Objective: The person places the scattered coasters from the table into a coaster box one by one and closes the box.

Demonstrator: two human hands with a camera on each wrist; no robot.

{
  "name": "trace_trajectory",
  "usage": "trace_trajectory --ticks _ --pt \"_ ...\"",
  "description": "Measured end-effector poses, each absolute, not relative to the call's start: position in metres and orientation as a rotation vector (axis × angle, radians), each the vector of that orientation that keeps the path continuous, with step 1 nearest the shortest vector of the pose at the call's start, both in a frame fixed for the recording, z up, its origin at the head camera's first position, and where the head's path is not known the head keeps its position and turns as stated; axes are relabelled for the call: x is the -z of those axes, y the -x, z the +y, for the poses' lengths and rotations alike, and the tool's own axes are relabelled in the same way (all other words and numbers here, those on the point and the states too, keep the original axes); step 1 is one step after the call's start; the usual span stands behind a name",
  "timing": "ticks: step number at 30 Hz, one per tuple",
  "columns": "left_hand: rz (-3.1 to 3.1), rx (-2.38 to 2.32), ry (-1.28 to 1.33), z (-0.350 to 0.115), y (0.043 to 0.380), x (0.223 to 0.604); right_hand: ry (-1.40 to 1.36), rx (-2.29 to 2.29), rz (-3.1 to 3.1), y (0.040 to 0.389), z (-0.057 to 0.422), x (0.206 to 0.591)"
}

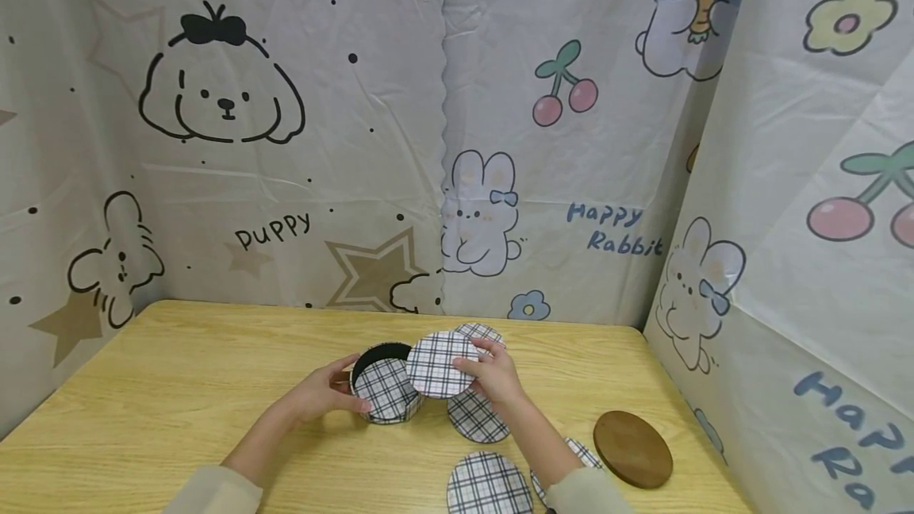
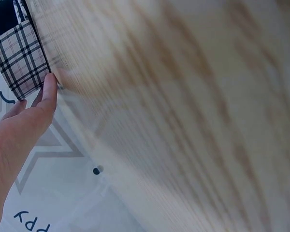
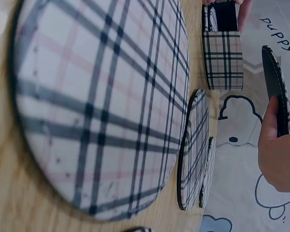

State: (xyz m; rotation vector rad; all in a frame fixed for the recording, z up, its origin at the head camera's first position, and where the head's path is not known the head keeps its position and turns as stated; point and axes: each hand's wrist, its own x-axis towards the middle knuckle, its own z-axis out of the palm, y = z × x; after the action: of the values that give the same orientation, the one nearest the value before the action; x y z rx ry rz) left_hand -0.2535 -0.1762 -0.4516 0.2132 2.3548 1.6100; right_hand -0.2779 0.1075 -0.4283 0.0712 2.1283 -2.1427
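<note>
- The round coaster is held up above the table, in the middle of the scene, just right of the round box and overlapping its rim in the head view.
- The right hand reaches in from the near right and pinches the coaster's right edge, thumb on one face and fingers on the other.
- The coaster is thin and slightly tilted — white with black and grey checks on top, dark underneath, with a dark edge.
- The left hand comes from the near left and grips the box's left side, thumb nearer, fingers farther round.
- The box has a checked outer wall and black lining — the checked round inside may be a coaster or its floor; I cannot tell which.
- Four more checked coasters lie right of the box: one far, one middle, one near, one partly under the right forearm.
- A brown wooden disc lies at the right on the yellowish table.
- Printed cloth hangs behind.
</note>
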Motion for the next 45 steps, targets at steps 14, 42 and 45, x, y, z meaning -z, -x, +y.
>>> trace_trajectory --ticks 14,42,45 --pt "2.361 -1.59 -0.201 -0.176 0.253 0.45 -0.038 2.099 2.143 0.278 0.089 0.429" --pt "2.347 -1.591 -0.229 -0.177 0.253 0.449 -0.003 2.128 2.068 0.28 0.059 0.432" --pt "2.34 -1.597 -0.236 -0.177 0.253 0.449 0.004 2.109 2.084 0.279 0.055 0.431"
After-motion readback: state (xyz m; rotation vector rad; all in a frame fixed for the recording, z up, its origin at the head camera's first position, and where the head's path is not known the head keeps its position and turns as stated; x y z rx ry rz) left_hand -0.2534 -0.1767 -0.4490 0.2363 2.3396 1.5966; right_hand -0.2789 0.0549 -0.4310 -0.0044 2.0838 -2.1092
